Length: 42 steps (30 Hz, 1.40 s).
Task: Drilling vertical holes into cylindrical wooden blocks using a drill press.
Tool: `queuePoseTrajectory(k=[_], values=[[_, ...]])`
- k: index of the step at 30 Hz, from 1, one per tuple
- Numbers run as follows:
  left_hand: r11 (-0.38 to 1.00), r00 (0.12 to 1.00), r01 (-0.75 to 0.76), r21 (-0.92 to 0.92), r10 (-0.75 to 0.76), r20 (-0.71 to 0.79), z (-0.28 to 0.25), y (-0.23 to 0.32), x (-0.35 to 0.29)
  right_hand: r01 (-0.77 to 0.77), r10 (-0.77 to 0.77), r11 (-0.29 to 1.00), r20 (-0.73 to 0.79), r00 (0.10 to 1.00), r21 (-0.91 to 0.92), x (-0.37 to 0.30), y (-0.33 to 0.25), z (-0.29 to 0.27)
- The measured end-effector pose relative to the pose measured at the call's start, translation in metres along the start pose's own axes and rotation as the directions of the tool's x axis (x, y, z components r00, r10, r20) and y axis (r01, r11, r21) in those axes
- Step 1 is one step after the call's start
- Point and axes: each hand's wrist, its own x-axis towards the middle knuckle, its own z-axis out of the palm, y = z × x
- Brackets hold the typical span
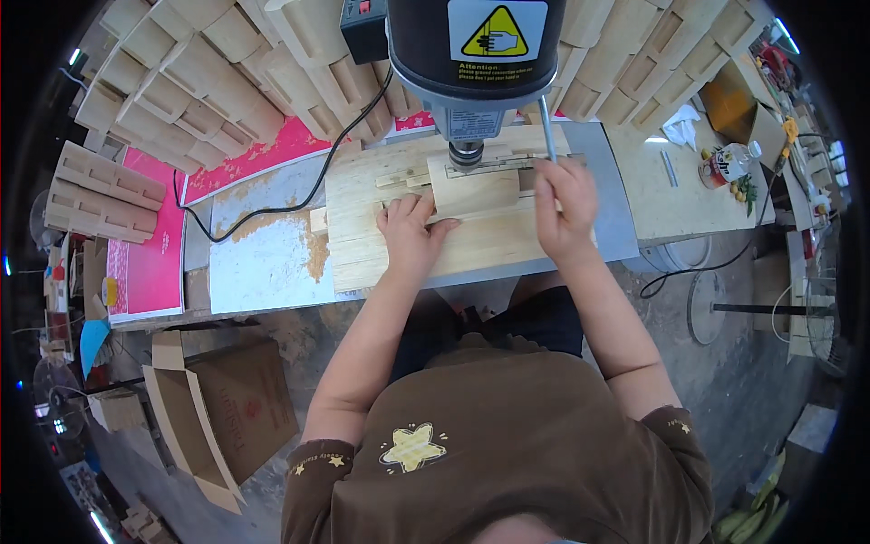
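A curved pale wooden block [476, 190] lies on a wooden base board [362, 258], beneath the chuck [466, 156] of a black and grey drill press [473, 54]. My left hand [412, 238] rests at the block's near left corner, its fingers spread on the wood and its thumb along the near edge. My right hand [567, 204] is closed round the lower end of the drill press's metal lever [547, 127], right of the block. Thin wooden strips [408, 181] lie beside the block's left end. The chuck hides part of the block's far side, so I cannot tell whether the bit touches it.
Stacked slotted wooden blocks [195, 77] line the back on both sides. A black cable [313, 195] loops across the table at left. At right stand a clear bottle [729, 165] and a cardboard box [728, 100]. An open carton [240, 408] sits on the floor at left.
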Motion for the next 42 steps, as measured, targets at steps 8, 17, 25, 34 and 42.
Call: queuePoseTrajectory(k=[8, 17, 25, 34, 42], values=[[1.0, 1.0, 0.016, -0.007, -0.016, -0.013, -0.001, -0.001, -0.002, 0.032, -0.033, 0.998, 0.015, 0.999, 0.055, 0.016, -0.005, -0.011], [0.98, 0.99, 0.114, -0.165, -0.098, 0.101, -0.004, 0.0, 0.008, -0.236, 0.242, 0.968, 0.072, 0.968, -0.081, 0.185, 0.005, -0.005], [0.96, 0.997, 0.074, -0.268, -0.072, 0.017, -0.002, -0.001, 0.008, -0.399, 0.33, 0.915, 0.453, 0.828, 0.063, 0.098, 0.038, -0.019], [0.908, 0.997, -0.056, -0.415, 0.071, 0.022, -0.08, -0.041, -0.026, -0.013, 0.133, 0.98, 0.602, 0.788, -0.199, -0.014, 0.031, -0.042], [0.119, 0.677, 0.575, -0.81, -0.626, 0.388, -0.156, -0.049, -0.051, -0.081, 0.16, 0.985, 0.635, 0.755, -0.152, -0.024, 0.001, -0.05]])
